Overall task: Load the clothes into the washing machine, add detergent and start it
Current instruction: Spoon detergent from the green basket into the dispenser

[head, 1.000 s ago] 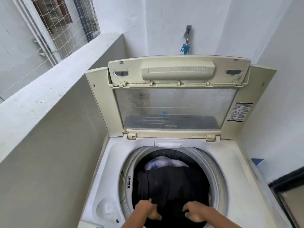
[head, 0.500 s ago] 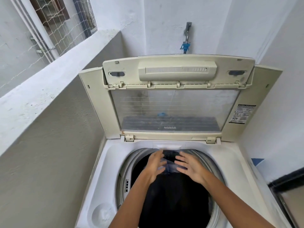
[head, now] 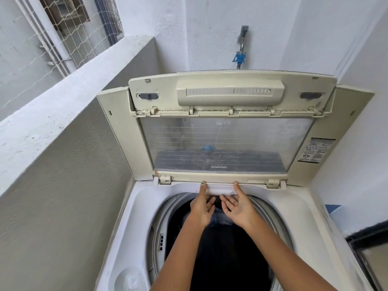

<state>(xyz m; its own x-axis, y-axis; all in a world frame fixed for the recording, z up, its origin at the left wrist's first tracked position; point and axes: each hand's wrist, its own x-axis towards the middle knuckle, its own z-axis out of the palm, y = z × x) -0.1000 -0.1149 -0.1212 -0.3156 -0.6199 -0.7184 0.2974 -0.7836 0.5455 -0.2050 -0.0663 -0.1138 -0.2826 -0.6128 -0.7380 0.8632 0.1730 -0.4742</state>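
beige lid (head: 231,93) glass reads "diamond", mirrored.

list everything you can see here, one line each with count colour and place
washing machine: one, white, centre, top-loading
lid: one, cream with a clear pane, folded upright at the back
clothes: a dark pile, inside the drum
drawer panel: one, white, back rim of the opening
tap: one, metal with blue fitting, wall behind
ledge: one, white, left
mesh window: one, upper left
left hand: one, fingers straight, fingertip on the drawer panel
right hand: one, the same
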